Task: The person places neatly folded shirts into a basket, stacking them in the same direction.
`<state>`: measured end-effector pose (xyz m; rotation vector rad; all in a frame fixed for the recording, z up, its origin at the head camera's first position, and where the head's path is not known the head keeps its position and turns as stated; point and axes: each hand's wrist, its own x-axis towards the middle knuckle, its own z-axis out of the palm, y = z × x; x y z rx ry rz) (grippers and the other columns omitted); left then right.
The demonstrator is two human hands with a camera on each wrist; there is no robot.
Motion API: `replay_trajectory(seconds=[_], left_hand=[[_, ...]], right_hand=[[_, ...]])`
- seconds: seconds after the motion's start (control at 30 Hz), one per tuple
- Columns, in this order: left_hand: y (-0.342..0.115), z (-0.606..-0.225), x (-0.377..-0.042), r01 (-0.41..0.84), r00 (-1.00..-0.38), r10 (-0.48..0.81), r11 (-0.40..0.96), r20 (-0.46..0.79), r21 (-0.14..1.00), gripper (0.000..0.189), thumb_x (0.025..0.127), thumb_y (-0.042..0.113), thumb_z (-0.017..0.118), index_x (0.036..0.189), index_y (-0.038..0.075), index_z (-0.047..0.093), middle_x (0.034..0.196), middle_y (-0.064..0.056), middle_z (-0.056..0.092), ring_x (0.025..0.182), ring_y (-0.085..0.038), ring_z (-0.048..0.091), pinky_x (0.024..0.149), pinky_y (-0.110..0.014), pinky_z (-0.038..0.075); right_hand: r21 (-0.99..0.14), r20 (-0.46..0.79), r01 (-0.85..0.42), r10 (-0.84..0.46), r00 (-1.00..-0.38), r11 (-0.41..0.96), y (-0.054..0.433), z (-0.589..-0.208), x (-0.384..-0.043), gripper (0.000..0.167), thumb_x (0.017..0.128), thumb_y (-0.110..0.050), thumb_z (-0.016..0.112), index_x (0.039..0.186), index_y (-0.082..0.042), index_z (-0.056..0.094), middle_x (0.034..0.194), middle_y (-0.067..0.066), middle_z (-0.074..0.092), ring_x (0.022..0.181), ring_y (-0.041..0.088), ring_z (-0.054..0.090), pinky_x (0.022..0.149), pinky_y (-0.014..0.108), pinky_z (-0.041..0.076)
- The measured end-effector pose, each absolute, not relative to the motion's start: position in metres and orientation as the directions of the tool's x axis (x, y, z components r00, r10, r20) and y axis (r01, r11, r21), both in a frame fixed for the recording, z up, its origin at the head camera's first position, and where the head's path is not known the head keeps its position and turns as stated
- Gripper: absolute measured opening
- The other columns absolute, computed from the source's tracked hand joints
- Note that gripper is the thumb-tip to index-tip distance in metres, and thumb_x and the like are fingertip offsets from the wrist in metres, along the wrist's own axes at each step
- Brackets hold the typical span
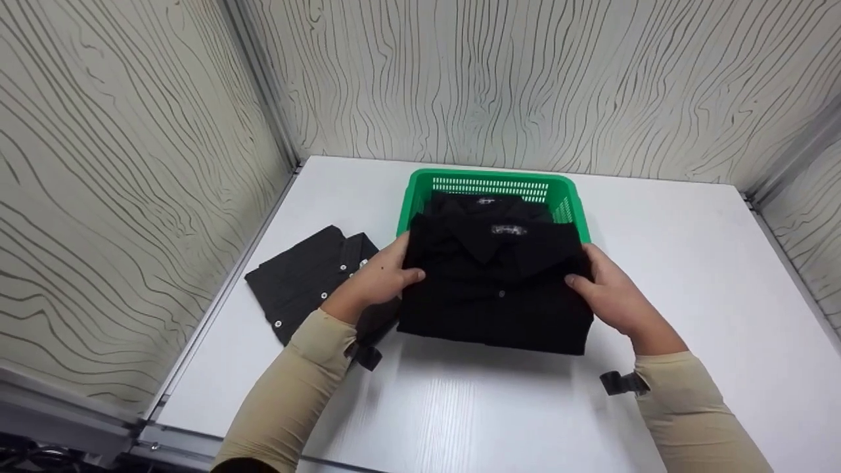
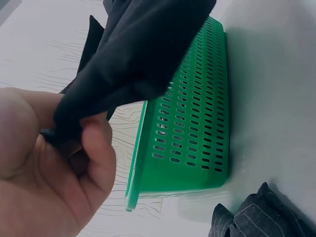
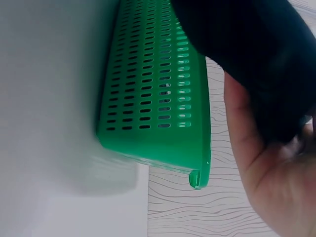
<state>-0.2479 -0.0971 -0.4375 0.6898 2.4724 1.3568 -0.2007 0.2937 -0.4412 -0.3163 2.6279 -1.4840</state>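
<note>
The folded black shirt (image 1: 493, 299) is held in the air above the worktop (image 1: 696, 295), at the near side of the green basket (image 1: 493, 173), its collar end overlapping the basket's mouth in the head view; its left edge is gripped by the curled fingers of the left hand (image 1: 380, 274), its right edge by those of the right hand (image 1: 611, 292), thumbs on top. It is judged light, soft and limp, neither fragile nor very slippery; it is best taken by both side edges, all layers pinched together, so that the fold is kept flat. One basket is counted; one shirt is held; one dark grey shirt (image 1: 295, 272) with white buttons is laid to the left; inside the basket at least one black garment (image 1: 450, 205) is seen, the full number being hidden.
</note>
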Motion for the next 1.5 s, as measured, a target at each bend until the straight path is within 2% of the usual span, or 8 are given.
replay_trajectory(seconds=[0.07, 0.1, 0.3, 0.5, 0.63, 0.73, 1.07, 1.5], left_hand=[[-0.096, -0.436, -0.251, 0.257, -0.866, 0.5, 0.445, 0.0, 0.858, 0.074, 0.097, 0.004, 0.062, 0.159, 0.015, 0.022, 0.145, -0.021, 0.047, 0.108, -0.031, 0.063, 0.073, -0.051, 0.058], [-0.095, -0.435, -0.254, 0.252, -0.87, 0.494, 0.446, -0.001, 0.859, 0.074, 0.098, 0.004, 0.062, 0.159, 0.015, 0.023, 0.144, -0.02, 0.048, 0.107, -0.03, 0.063, 0.073, -0.051, 0.057], [-0.09, -0.431, -0.268, 0.264, -0.889, 0.457, 0.464, 0.027, 0.845, 0.071, 0.097, 0.004, 0.063, 0.158, 0.015, 0.027, 0.149, -0.013, 0.046, 0.131, -0.022, 0.048, 0.108, -0.043, 0.039], [-0.085, -0.425, -0.282, 0.217, -0.904, 0.427, 0.467, -0.004, 0.857, 0.067, 0.1, 0.005, 0.062, 0.157, 0.019, 0.03, 0.14, -0.012, 0.052, 0.117, -0.026, 0.058, 0.088, -0.048, 0.054], [-0.083, -0.421, -0.295, 0.248, -0.904, 0.428, 0.483, 0.02, 0.84, 0.067, 0.099, 0.004, 0.062, 0.157, 0.015, 0.032, 0.142, -0.011, 0.052, 0.128, -0.023, 0.051, 0.105, -0.045, 0.043], [-0.081, -0.415, -0.303, 0.265, -0.905, 0.423, 0.511, 0.029, 0.818, 0.066, 0.099, 0.006, 0.063, 0.157, 0.013, 0.032, 0.143, -0.011, 0.051, 0.132, -0.024, 0.048, 0.109, -0.045, 0.039], [-0.07, -0.405, -0.322, 0.268, -0.92, 0.389, 0.558, 0.038, 0.786, 0.066, 0.1, 0.009, 0.063, 0.158, 0.013, 0.031, 0.153, -0.011, 0.044, 0.14, -0.024, 0.041, 0.113, -0.044, 0.035], [-0.063, -0.408, -0.335, 0.323, -0.928, 0.346, 0.571, 0.135, 0.755, 0.055, 0.102, 0.01, 0.061, 0.152, 0.017, 0.039, 0.144, -0.006, 0.054, 0.13, -0.019, 0.052, 0.107, -0.038, 0.042]], right_hand=[[-0.851, 0.005, -0.123, -0.226, -0.974, 0.511, 0.294, -0.439, -0.206, 0.054, 0.103, -0.008, 0.053, 0.151, 0.0, 0.031, 0.146, 0.024, 0.045, 0.131, 0.036, 0.045, 0.108, 0.057, 0.035], [-0.847, 0.004, -0.122, -0.224, -0.975, 0.517, 0.294, -0.438, -0.208, 0.053, 0.103, -0.008, 0.053, 0.151, 0.0, 0.031, 0.145, 0.025, 0.046, 0.13, 0.037, 0.046, 0.107, 0.058, 0.036], [-0.812, 0.007, -0.126, -0.206, -0.979, 0.57, 0.293, -0.426, -0.223, 0.052, 0.103, -0.008, 0.05, 0.151, -0.001, 0.031, 0.145, 0.026, 0.046, 0.129, 0.041, 0.048, 0.106, 0.062, 0.037], [-0.78, -0.006, -0.115, -0.191, -0.982, 0.616, 0.294, -0.417, -0.239, 0.051, 0.104, -0.009, 0.048, 0.152, -0.003, 0.03, 0.143, 0.025, 0.047, 0.126, 0.042, 0.05, 0.103, 0.064, 0.039], [-0.753, -0.015, -0.113, -0.188, -0.982, 0.648, 0.295, -0.411, -0.25, 0.051, 0.104, -0.011, 0.048, 0.151, -0.002, 0.029, 0.142, 0.026, 0.046, 0.126, 0.044, 0.05, 0.103, 0.065, 0.038], [-0.731, -0.023, -0.112, -0.188, -0.982, 0.673, 0.295, -0.406, -0.258, 0.052, 0.105, -0.012, 0.048, 0.152, -0.002, 0.029, 0.142, 0.026, 0.046, 0.129, 0.045, 0.048, 0.105, 0.066, 0.036], [-0.66, 0.0, -0.127, -0.17, -0.985, 0.741, 0.296, -0.391, -0.277, 0.052, 0.105, -0.011, 0.048, 0.152, -0.001, 0.028, 0.144, 0.029, 0.044, 0.131, 0.047, 0.045, 0.108, 0.064, 0.033], [-0.659, 0.117, -0.166, -0.118, -0.986, 0.734, 0.294, -0.396, -0.291, 0.055, 0.106, -0.013, 0.046, 0.157, -0.005, 0.025, 0.146, 0.026, 0.046, 0.133, 0.045, 0.045, 0.109, 0.062, 0.033]])
